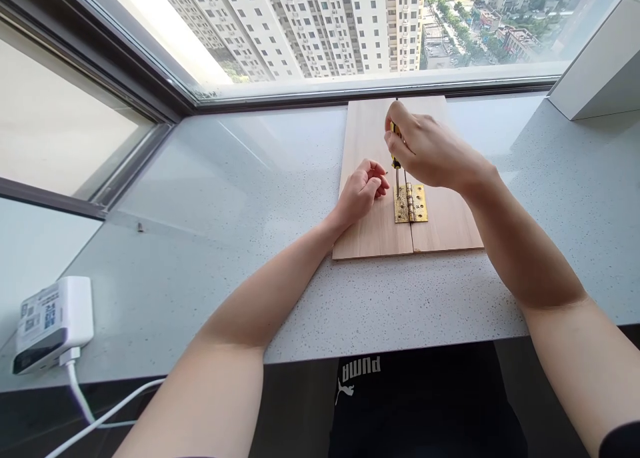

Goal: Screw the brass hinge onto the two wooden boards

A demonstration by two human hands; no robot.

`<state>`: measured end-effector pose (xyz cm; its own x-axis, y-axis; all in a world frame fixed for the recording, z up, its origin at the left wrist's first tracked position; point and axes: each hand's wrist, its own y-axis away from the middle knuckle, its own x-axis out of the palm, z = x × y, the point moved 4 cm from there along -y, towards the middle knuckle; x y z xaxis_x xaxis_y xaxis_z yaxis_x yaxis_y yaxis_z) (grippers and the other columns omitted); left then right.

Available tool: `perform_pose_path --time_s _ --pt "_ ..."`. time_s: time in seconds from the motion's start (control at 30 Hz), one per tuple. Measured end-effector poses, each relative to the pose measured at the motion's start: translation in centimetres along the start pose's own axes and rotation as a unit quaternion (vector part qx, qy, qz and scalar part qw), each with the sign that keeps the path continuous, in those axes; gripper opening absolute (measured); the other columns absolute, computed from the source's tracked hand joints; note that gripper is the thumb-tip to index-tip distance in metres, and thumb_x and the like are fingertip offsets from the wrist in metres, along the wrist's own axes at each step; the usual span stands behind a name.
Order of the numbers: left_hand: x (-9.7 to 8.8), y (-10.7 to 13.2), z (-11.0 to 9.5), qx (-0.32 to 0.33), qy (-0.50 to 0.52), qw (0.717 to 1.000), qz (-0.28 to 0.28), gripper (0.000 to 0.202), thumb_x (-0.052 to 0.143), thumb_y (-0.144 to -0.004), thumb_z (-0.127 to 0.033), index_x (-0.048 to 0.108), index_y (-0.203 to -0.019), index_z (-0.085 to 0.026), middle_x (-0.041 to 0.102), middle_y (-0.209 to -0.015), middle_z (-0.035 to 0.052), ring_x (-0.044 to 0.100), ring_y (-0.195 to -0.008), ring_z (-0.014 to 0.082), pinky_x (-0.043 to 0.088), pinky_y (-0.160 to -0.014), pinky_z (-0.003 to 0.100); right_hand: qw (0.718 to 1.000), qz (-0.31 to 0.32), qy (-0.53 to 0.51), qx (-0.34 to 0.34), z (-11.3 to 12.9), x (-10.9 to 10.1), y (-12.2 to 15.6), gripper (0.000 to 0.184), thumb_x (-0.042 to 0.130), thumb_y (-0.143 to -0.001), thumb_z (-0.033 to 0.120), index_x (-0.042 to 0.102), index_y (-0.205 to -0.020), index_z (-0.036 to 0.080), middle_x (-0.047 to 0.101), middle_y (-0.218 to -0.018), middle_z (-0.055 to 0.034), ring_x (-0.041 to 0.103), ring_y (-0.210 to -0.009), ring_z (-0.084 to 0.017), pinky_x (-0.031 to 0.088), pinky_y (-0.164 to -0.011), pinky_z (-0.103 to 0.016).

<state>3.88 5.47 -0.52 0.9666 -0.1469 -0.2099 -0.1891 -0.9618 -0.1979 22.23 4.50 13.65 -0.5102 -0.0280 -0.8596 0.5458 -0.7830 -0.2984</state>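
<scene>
Gripped tight in right hand [430,148]: yellow-handled screwdriver [396,162], tip on brass hinge [411,203]. Curled at hinge's nine o'clock: left hand [359,193], hold unclear. Wooden boards [450,225] judged light, stiff; edges best.

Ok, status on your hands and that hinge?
Right hand gripping screwdriver, tip at hinge. Left hand curled over wooden boards, beside hinge, not touching it.
</scene>
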Motion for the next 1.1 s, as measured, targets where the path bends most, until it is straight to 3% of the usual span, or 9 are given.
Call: perform_pose_path --time_s 0.13,0.23,0.43,0.53,0.7,0.8,0.97,1.1 --pt "0.0 0.0 0.1 -0.003 -0.001 1.0 0.001 0.018 0.061 -0.091 -0.016 0.061 -0.107 -0.025 0.078 -0.088 0.0017 0.069 -0.072 0.0163 0.057 -0.069 0.032 0.997 0.042 -0.053 -0.029 -0.9 -0.3 0.3 0.031 0.052 -0.123 0.033 0.07 -0.148 0.027 0.084 -0.12 -0.0101 0.073 -0.119 -0.033 0.055 -0.106 -0.047" --pt "0.0 -0.1 0.2 -0.004 -0.001 1.0 0.001 0.018 0.061 -0.091 -0.015 0.061 -0.106 -0.024 0.078 -0.088 0.0018 0.069 -0.073 0.0163 0.057 -0.07 0.033 0.996 0.048 -0.064 -0.04 -1.6 -0.8 0.3 0.038 0.062 -0.121 0.036 0.073 -0.156 0.028 0.088 -0.117 -0.0083 0.075 -0.121 -0.032 0.056 -0.108 -0.045" --pt "0.0 0.0 0.1 -0.002 -0.003 1.0 -0.003 0.018 0.062 -0.091 -0.016 0.061 -0.107 -0.024 0.078 -0.089 0.0022 0.07 -0.074 0.0167 0.058 -0.071 0.033 0.997 0.031 -0.049 -0.047 -0.9 -1.2 0.0 0.03 0.079 -0.115 0.044 0.085 -0.139 0.028 0.086 -0.099 -0.0053 0.078 -0.103 -0.03 0.057 -0.098 -0.042" --pt "0.0 0.0 0.1 0.0 -0.004 1.0 -0.003 0.017 0.061 -0.091 -0.017 0.061 -0.107 -0.024 0.078 -0.088 0.002 0.071 -0.074 0.0167 0.058 -0.07 0.033 0.998 0.029 -0.039 -0.035 -0.3 -0.7 0.0 0.02 0.075 -0.116 0.04 0.084 -0.13 0.029 0.085 -0.099 -0.0056 0.077 -0.094 -0.029 0.057 -0.092 -0.043" --pt "0.1 -0.1 0.4 0.005 -0.001 1.0 -0.009 0.015 0.062 -0.09 -0.019 0.06 -0.103 -0.025 0.079 -0.088 0.0021 0.07 -0.072 0.0162 0.057 -0.068 0.032 0.998 0.046 -0.035 -0.023 0.4 0.3 0.5 0.031 0.053 -0.123 0.029 0.069 -0.149 0.026 0.081 -0.099 -0.0049 0.072 -0.094 -0.028 0.055 -0.091 -0.043" --pt "0.1 -0.2 0.5 0.005 0.004 1.0 -0.01 0.017 0.062 -0.089 -0.019 0.06 -0.104 -0.025 0.078 -0.086 0.0014 0.069 -0.072 0.0165 0.056 -0.067 0.032 0.998 0.052 -0.025 -0.015 0.6 0.4 0.5 0.033 0.052 -0.123 0.028 0.066 -0.152 0.025 0.078 -0.097 -0.004 0.07 -0.091 -0.027 0.054 -0.089 -0.042" --pt "0.1 -0.2 0.3 0.001 0.004 1.0 -0.005 0.018 0.062 -0.089 -0.018 0.061 -0.106 -0.025 0.078 -0.087 0.002 0.07 -0.072 0.0168 0.057 -0.069 0.033 0.999 0.005 0.014 0.029 0.1 -0.2 -0.1 0.02 0.066 -0.12 0.039 0.075 -0.13 0.024 0.078 -0.102 -0.0104 0.07 -0.088 -0.03 0.054 -0.083 -0.045" --pt "0.0 -0.1 0.1 -0.004 -0.001 1.0 -0.005 0.018 0.062 -0.09 -0.018 0.061 -0.106 -0.025 0.078 -0.088 0.0021 0.07 -0.074 0.0174 0.058 -0.07 0.033 0.999 -0.015 0.037 0.032 -0.4 -0.3 -0.4 0.033 0.074 -0.115 0.06 0.072 -0.106 0.027 0.074 -0.09 -0.0117 0.067 -0.082 -0.032 0.053 -0.076 -0.048"
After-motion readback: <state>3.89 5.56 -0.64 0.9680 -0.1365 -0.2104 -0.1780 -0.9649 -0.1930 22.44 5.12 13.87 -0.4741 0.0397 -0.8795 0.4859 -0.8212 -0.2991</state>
